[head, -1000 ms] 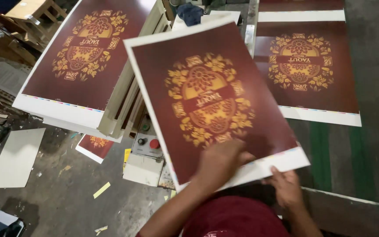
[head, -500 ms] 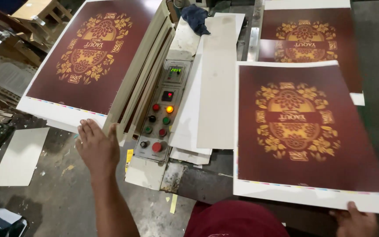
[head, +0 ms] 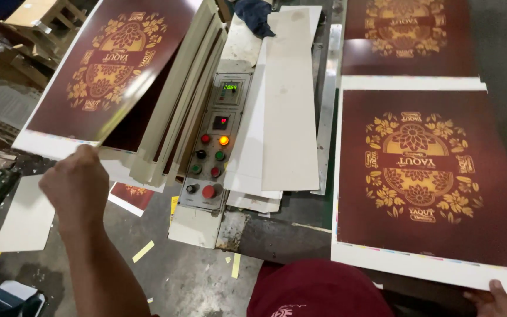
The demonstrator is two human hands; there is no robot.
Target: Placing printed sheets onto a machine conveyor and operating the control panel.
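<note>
Gripping the maroon gold-printed sheet's white edge at nine o'clock, left hand has lifted it; right hand holds another printed sheet at five o'clock.

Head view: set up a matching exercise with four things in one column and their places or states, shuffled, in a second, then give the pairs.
1. Left hand
2. Right hand
3. Dark blue cloth
4. Round orange lamp on the cream control panel

A. lit
B. bunched at the top of the cream panel
C. grip on the lifted maroon-and-gold printed sheet
D. at the white bottom edge of the flat maroon-and-gold sheet

Pairs: 1-C, 2-D, 3-B, 4-A
</note>
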